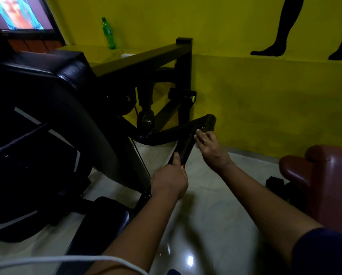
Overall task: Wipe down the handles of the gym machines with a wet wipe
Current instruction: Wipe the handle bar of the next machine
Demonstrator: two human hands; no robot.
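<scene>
Head view: at upper left a lit screen (21, 12) hangs above a black padded machine (47, 80), and a green bottle (108, 33) stands on the yellow ledge (104, 57). At centre, the left hand (170, 180) grips the black handle (184, 148) at its lower end. The right hand (209, 146) pinches a white wet wipe (196, 144) against its upper part. Below is a glossy pale floor (206, 205), with a maroon padded seat (325, 175) at right.

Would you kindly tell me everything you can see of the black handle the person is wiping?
The handle is a black, matte cylinder, seemingly rubber- or foam-covered, slanting up and right to join the machine's black metal arm. The left hand grips its lower end; the right hand, wearing a ring, presses a white wet wipe against its upper end. It hangs above the pale glossy floor.
</scene>
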